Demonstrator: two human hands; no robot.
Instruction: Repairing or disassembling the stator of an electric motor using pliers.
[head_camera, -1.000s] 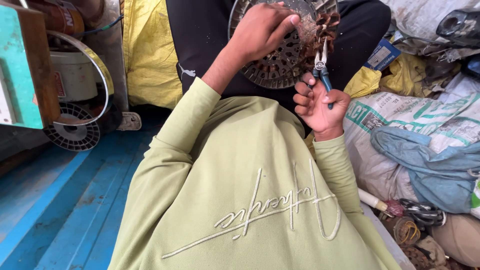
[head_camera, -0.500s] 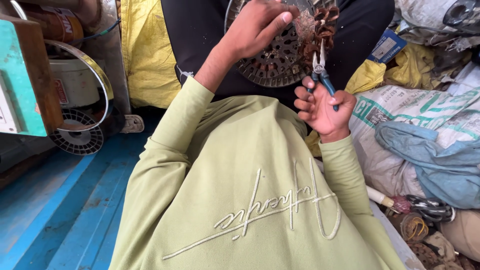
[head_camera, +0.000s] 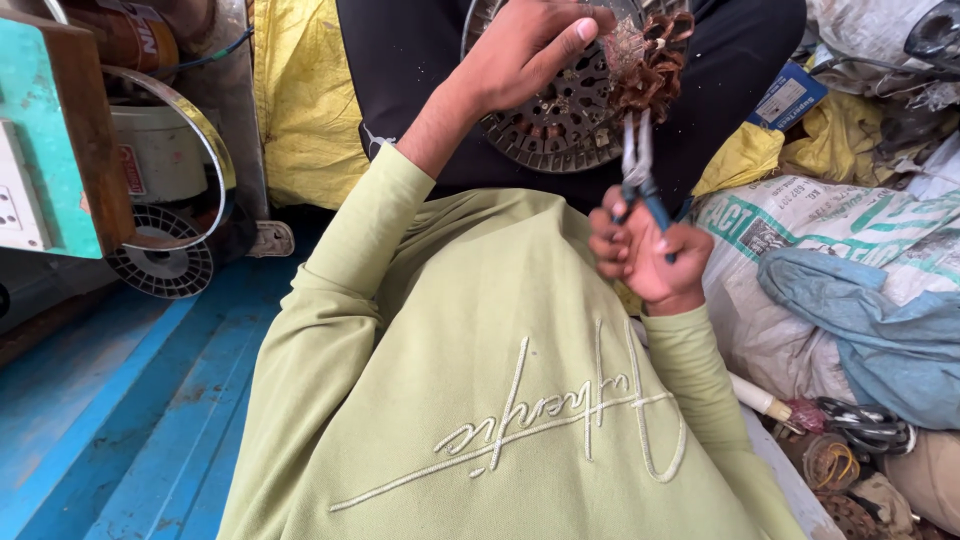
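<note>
**A:** Hands first. The left hand is up at the top of the view, fingers curled over the rim of a round, dark perforated metal disc, thumb stretched out toward a tangled clump of reddish-brown copper wire.

**B:** And the right hand sits lower, wrapped in a tight fist round the blue handles of a pair of steel-nosed pliers. The nose points straight up.

**A:** Pliers' jaws are closed right at the base of that wire clump, biting into it. The clump itself hangs at the disc's right edge, just beside the left thumb.

**B:** The disc rests up against a black garment, above the person's pale green sweatshirt with stitched script, which fills the middle of the view.

**A:** Off to the left: a blue painted wooden floor, a small round slotted metal core lying on it, and a shiny curved metal band looped above that.

**B:** On the right, a white printed woven sack with a crumpled blue-grey cloth draped over it, and yellow fabric tucked in just behind the pliers.
</note>
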